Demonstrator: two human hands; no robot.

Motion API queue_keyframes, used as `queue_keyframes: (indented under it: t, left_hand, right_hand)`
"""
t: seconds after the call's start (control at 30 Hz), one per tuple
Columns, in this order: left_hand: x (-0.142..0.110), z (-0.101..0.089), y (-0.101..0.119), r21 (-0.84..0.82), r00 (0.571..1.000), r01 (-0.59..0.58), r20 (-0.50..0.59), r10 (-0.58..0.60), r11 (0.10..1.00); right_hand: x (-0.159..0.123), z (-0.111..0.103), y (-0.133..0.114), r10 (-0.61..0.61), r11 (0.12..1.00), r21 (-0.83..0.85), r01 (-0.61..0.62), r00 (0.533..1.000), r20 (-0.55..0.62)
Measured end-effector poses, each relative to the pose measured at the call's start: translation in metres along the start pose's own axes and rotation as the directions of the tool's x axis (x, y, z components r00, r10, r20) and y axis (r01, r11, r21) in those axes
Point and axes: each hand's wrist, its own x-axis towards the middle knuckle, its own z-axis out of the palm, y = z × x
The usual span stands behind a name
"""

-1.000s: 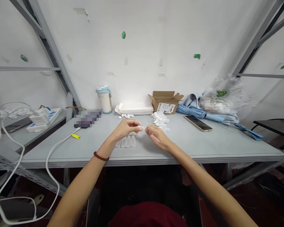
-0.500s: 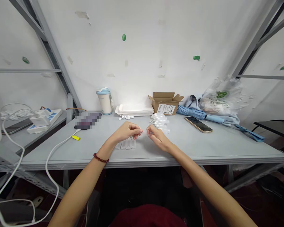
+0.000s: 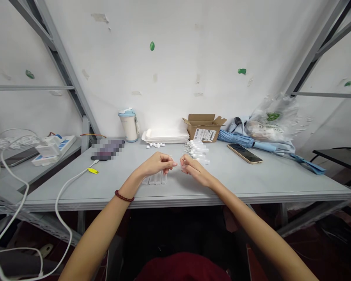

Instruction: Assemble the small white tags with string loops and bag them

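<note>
My left hand and my right hand face each other above the desk, each with its fingers closed in a pinch. Between the fingertips something small and pale shows, too small to name. Below my left hand lie several translucent white tubes in a row. Just beyond my right hand is a cluster of clear tubes with white ends and loops. Several small white pieces rest farther back, behind my left hand.
At the back of the grey desk stand a tumbler, a stack of white envelopes and an open cardboard box. On the right lie a phone and a folded blue umbrella. A white cable crosses the left side.
Both hands stay in nearly the same place, with only slight finger movement. The whole view has shifted a little.
</note>
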Motion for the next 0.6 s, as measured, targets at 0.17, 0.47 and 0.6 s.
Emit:
queue_keyframes:
  t: [0.17,0.47,0.6]
  left_hand:
    - [0.0012,0.0015,-0.0003,-0.094,0.999,-0.007,-0.054,0.002,0.996]
    - [0.0030,-0.0007,-0.0026,-0.198,0.993,-0.019,-0.121,-0.005,0.980]
    - [0.0039,-0.0020,-0.0068,-0.281,0.995,0.002,-0.091,-0.029,0.960]
  right_hand:
    - [-0.0007,-0.0005,0.0001,0.054,0.997,0.058,-0.054,0.999,0.009]
    - [0.0024,0.0015,-0.0011,0.084,0.996,0.040,-0.080,0.990,-0.114]
    - [0.0025,0.0013,-0.0016,0.073,0.997,0.037,-0.069,0.990,-0.121]
